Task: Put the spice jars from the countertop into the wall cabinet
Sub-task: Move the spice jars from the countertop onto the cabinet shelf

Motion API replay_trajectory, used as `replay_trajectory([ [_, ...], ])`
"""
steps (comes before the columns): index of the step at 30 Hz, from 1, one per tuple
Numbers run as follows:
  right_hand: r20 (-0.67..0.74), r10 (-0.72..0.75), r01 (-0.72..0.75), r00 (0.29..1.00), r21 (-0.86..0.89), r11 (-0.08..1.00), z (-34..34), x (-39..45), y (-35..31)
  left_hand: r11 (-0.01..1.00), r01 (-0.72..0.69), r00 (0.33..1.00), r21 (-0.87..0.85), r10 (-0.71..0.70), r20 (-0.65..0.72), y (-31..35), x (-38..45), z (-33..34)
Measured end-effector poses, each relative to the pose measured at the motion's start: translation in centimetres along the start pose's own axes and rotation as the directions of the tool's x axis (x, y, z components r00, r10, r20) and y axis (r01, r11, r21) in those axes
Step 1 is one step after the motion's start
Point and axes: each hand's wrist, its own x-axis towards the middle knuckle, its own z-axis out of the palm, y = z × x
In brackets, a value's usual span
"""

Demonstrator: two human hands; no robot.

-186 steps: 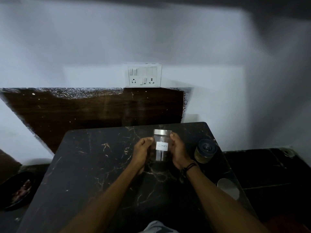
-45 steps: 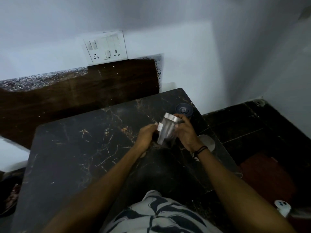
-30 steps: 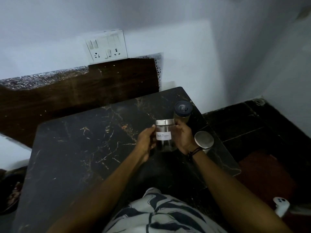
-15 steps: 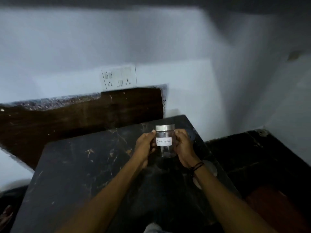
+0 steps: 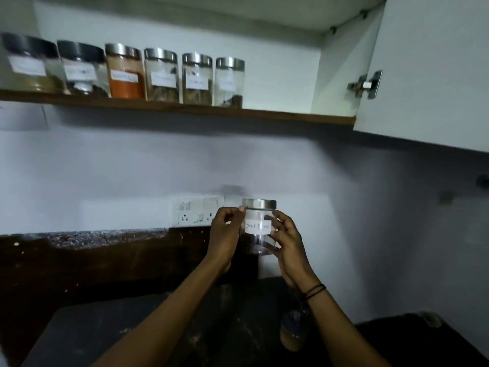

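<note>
A clear glass spice jar (image 5: 258, 225) with a silver lid and a white "Black Pepper" label is held upright in front of the wall, above the countertop. My left hand (image 5: 224, 235) grips its left side and my right hand (image 5: 287, 241) its right side. Above, the open wall cabinet shelf (image 5: 277, 116) carries a row of several labelled spice jars (image 5: 161, 75) on its left part. Another jar (image 5: 292, 331) with a dark lid stands on the black marble countertop (image 5: 111, 329), partly hidden behind my right forearm.
The white cabinet door (image 5: 428, 75) hangs open at the upper right, with its hinge showing. The shelf to the right of the last jar (image 5: 229, 82) is bare. A white switch and socket panel (image 5: 198, 210) sits on the wall behind my left hand.
Both hands have lifted the black pepper jar up off the countertop level. My view has tilted upward, bringing the open cabinet and its row of jars into sight.
</note>
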Motion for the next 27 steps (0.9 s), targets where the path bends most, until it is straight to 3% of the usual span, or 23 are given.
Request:
replay_trajectory([
  [5,-0.009,-0.156,0.155,0.988,-0.033,0.987,0.9,2.5,-4.1,0.988,-0.156,0.987,-0.013,0.156,0.042,4.0,1.9,0.2],
  [13,-0.133,-0.459,0.434,0.878,-0.178,0.883,3.6,8.0,-13.1,0.888,-0.451,0.892,0.088,0.453,0.002,14.5,5.9,2.8],
  [27,-0.055,-0.583,0.466,0.811,-0.541,0.700,5.3,15.2,-20.9,0.792,-0.567,0.811,0.224,0.585,-0.016,21.7,12.8,7.0],
])
